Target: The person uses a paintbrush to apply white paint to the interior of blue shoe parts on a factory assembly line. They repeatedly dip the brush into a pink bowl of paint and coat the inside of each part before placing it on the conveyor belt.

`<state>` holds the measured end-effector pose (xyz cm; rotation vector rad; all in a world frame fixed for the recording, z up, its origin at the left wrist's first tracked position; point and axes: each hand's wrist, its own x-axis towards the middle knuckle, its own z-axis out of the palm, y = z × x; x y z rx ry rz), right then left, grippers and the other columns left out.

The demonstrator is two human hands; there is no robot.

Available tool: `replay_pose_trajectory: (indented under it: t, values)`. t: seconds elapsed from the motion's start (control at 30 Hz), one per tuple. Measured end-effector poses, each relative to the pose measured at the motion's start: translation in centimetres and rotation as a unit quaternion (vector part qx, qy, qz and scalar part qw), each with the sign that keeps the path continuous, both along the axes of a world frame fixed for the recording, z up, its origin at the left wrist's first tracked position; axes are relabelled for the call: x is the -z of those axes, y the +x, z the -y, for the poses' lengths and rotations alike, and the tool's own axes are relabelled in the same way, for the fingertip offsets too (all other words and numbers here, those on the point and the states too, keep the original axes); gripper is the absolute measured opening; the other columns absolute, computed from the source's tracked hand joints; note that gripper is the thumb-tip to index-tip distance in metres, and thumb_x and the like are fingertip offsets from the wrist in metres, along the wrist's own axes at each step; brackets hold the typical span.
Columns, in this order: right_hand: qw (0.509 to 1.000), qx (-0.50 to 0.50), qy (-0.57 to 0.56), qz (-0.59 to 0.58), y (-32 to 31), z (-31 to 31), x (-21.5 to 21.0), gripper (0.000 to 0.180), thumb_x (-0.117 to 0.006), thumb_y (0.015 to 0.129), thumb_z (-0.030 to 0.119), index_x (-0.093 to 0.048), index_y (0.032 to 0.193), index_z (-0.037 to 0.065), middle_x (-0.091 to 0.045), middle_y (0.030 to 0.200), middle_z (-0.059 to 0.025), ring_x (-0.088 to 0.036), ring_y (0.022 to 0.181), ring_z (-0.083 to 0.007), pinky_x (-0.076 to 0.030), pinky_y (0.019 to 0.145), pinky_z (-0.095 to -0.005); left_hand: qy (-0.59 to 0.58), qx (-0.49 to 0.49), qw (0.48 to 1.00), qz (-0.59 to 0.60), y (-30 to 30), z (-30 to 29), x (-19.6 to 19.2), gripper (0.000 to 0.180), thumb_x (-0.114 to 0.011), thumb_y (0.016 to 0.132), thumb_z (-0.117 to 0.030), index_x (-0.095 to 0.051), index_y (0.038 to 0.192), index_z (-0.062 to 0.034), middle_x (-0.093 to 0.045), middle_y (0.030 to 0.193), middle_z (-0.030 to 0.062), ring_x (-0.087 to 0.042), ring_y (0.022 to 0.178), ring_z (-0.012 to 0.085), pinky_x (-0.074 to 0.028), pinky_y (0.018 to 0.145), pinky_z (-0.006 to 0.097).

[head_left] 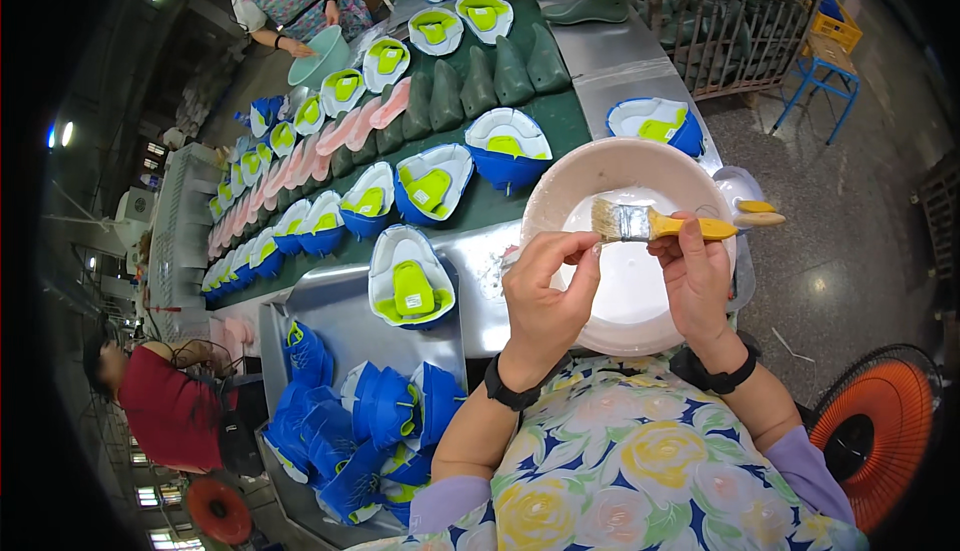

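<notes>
A flat paintbrush (655, 225) with a yellow handle, metal band and pale bristles lies level over a wide pale pink basin (548, 191). My right hand (692, 276) grips its handle. Close to the bristle ends, the thumb and forefinger of my left hand (548, 291) press together; whatever is between them is too small to make out. White liquid (630, 291) covers the basin's bottom. Beyond the basin's right rim, more wooden or yellow handle ends (762, 219) stick out by a clear plastic container (738, 183).
Blue shoe uppers with lime-green tongues (428, 183) line a green conveyor belt (560, 131), beside dark shoe lasts (510, 73) and pink insole-like pieces (392, 103). More uppers (340, 441) pile in a metal tray (330, 296). An orange fan (880, 446) stands right; a co-worker (300, 1) holds a green basin.
</notes>
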<state>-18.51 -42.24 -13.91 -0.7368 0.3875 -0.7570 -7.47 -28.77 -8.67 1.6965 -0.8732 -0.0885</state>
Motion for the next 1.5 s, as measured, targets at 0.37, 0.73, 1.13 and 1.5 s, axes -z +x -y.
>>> replay_pose_trajectory:
  t: [0.37,0.73,1.13,1.5]
  values:
    - [0.988,-0.075,0.133,0.013,-0.1,0.7,0.3,0.028,-0.054,0.106,0.033,-0.059,0.116,0.007,-0.061,0.102,-0.0031,-0.059,0.092,-0.0115,-0.052,0.088,-0.0296,-0.017,-0.004,1.0,0.015,-0.6,0.5,-1.0,0.012,-0.069,0.086,0.003,-0.071,0.097,0.0015,-0.069,0.088,0.008,-0.063,0.076,0.0132,-0.051,0.071,0.026]
    - [0.999,-0.014,-0.018,0.024,0.2,0.0,0.5,0.033,-0.055,0.106,0.03,-0.056,0.12,0.001,-0.065,0.108,-0.0104,-0.063,0.096,-0.0169,-0.052,0.091,-0.0324,-0.007,-0.027,0.999,-0.015,-0.1,0.6,0.0,0.013,-0.071,0.086,0.003,-0.071,0.099,0.0022,-0.069,0.088,0.0069,-0.065,0.074,0.0124,-0.052,0.069,0.025]
    - [0.985,0.024,-0.167,-0.036,-0.2,-0.8,0.1,0.036,-0.058,0.104,0.03,-0.053,0.121,-0.001,-0.064,0.114,-0.013,-0.063,0.102,-0.0186,-0.051,0.096,-0.0332,0.022,-0.075,0.996,0.05,-0.2,1.0,1.6,0.011,-0.072,0.08,0.002,-0.066,0.089,-0.0009,-0.067,0.083,0.0054,-0.065,0.07,0.0127,-0.052,0.066,0.025]
    - [0.955,0.118,-0.252,-0.103,0.6,-2.2,0.1,0.031,-0.055,0.106,0.025,-0.055,0.12,-0.003,-0.065,0.111,-0.0124,-0.064,0.102,-0.0191,-0.052,0.094,-0.033,0.063,-0.165,0.964,0.198,3.3,1.2,3.8,0.012,-0.07,0.077,-0.001,-0.061,0.085,-0.0041,-0.06,0.077,0.0085,-0.063,0.068,0.0232,-0.052,0.062,0.034]
